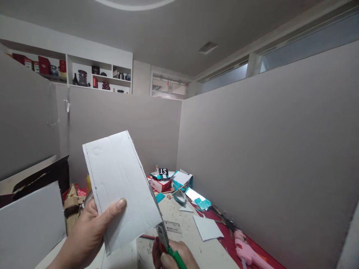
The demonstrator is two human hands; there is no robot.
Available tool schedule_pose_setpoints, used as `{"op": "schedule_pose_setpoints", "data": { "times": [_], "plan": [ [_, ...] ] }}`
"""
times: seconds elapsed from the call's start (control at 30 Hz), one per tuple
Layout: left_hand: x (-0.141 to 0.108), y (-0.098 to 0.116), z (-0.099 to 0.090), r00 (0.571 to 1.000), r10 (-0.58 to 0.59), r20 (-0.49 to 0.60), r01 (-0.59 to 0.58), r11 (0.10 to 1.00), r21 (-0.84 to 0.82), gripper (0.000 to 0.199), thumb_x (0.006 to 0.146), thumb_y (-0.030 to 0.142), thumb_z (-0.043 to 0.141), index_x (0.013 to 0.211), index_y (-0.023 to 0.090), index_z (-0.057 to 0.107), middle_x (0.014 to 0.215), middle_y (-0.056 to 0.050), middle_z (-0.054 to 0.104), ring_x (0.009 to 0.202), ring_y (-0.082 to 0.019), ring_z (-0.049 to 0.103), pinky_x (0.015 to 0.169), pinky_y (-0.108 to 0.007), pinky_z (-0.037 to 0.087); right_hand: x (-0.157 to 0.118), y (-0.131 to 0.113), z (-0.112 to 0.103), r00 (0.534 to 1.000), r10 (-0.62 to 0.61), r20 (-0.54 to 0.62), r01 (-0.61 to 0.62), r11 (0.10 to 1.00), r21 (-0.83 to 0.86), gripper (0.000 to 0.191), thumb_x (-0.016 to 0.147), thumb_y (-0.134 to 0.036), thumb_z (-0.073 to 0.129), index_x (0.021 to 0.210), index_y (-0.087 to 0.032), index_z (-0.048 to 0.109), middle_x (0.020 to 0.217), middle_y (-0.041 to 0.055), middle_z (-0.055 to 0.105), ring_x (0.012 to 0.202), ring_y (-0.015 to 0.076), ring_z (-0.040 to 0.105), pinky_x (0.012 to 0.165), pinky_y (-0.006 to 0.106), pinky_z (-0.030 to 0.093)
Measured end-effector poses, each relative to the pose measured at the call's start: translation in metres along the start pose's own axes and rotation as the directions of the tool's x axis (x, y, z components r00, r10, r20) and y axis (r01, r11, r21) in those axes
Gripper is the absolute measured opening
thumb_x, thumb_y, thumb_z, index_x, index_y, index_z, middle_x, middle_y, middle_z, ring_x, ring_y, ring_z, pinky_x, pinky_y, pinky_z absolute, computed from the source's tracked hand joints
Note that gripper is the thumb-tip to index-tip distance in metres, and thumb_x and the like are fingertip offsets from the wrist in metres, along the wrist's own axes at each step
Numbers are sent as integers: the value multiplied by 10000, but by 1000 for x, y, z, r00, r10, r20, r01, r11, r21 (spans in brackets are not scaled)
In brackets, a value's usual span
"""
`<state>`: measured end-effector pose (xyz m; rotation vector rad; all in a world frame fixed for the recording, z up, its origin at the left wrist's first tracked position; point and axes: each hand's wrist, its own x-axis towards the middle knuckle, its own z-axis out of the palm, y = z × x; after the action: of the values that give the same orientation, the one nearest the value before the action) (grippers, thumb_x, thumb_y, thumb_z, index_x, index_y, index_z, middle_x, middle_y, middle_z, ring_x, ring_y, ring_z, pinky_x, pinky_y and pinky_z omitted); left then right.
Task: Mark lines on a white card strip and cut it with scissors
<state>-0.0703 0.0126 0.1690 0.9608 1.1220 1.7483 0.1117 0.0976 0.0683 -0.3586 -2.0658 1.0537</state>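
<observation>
My left hand (94,222) grips a white piece of cardboard (120,179), thumb flat on its face and fingers behind it. The piece is held up and tilted, with faint pencil lines near its long edges. At its lower right corner, my right hand (175,256) is closed around scissors (164,235) with a green and dark red handle. The scissors' metal part meets the cardboard at that corner; how far the blades are apart is hidden. Below, a clear ruler (171,226) lies on the worktable (185,239).
A pink glue gun (248,250) lies on red material at the right. White and teal cardboard scraps (207,227) and a red box (161,185) are at the back. Large boards (30,224) lean at the left. Grey partitions (252,149) enclose the table.
</observation>
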Motion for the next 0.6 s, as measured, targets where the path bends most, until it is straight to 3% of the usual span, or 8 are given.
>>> {"op": "schedule_pose_setpoints", "data": {
  "times": [0.23,0.6],
  "plan": [
    [1,0,0,1000,15,-14,-15,1000,-2,546,602,391,855,1082,183,701,865,-70,782,726,-278,735,624,-316,600,1,-5,1,998,-54,-13,55,997,45,558,925,-658,351,645,-196,491,582,7,477,535,127,449,541,255,401],
    [1,-2,-4,999,-2,35,1,999,45,460,642,411,834,1016,170,717,886,-93,781,731,-285,739,643,-328,609,4,-8,1,1000,-27,-4,27,987,156,529,876,-683,396,669,-198,444,595,-8,428,540,118,382,519,260,322]
  ]
}}
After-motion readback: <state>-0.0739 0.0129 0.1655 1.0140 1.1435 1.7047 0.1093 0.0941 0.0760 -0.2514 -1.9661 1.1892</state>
